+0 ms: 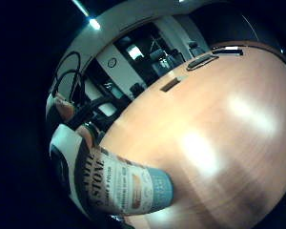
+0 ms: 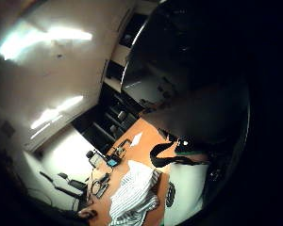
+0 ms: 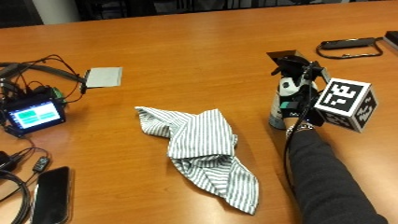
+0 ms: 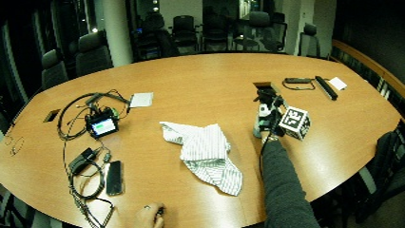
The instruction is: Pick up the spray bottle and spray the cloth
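Note:
A white spray bottle (image 3: 277,112) with a black trigger head stands upright at the table's right side, to the right of the cloth. My gloved right hand (image 3: 300,106) grips the bottle from behind, fingers wrapped round its body. I cannot tell whether its base touches the table. The nozzle faces left. A grey-and-white striped cloth (image 3: 202,140) lies crumpled in the middle of the table, apart from the bottle. In the little finger side palm view the bottle's label (image 1: 119,183) fills the space beside the palm. The thumb side palm view shows the cloth (image 2: 132,190) on the table beyond the bottle (image 2: 187,186).
A small lit screen (image 3: 34,114) with cables sits at the left, a dark phone (image 3: 51,193) near the front left edge. A grey card (image 3: 104,77) lies behind the cloth. A black strap (image 3: 348,46) lies far right. A bare hand (image 4: 149,218) rests at the front edge.

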Tool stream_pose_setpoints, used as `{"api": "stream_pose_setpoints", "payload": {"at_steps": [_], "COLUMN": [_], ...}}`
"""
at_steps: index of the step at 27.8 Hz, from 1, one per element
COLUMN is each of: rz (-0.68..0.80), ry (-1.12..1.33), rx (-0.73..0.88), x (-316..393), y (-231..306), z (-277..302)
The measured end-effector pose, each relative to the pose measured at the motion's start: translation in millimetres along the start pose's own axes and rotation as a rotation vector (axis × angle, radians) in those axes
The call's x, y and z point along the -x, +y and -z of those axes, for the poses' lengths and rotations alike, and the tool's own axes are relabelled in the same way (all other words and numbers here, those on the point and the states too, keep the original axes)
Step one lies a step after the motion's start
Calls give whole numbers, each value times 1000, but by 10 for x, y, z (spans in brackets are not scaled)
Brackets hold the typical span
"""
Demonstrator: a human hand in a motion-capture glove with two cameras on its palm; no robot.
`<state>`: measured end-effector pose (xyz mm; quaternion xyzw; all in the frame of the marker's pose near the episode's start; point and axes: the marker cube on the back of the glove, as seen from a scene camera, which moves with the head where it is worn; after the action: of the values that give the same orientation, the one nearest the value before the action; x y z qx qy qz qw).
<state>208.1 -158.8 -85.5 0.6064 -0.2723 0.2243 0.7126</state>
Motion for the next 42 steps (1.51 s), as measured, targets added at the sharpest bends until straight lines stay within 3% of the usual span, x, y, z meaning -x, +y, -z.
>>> {"api": "stream_pose_setpoints", "payload": {"at_steps": [9,15,24,32,42], "rz": [-13,133,485,615,789], "ry": [36,122,344,452,713], "rx": [187,390,661,975,1148], "x": [-344,-168,484,684,951], "y": [313,297,374,652,846], "z": [-52,-45,-166,-246,-427]}}
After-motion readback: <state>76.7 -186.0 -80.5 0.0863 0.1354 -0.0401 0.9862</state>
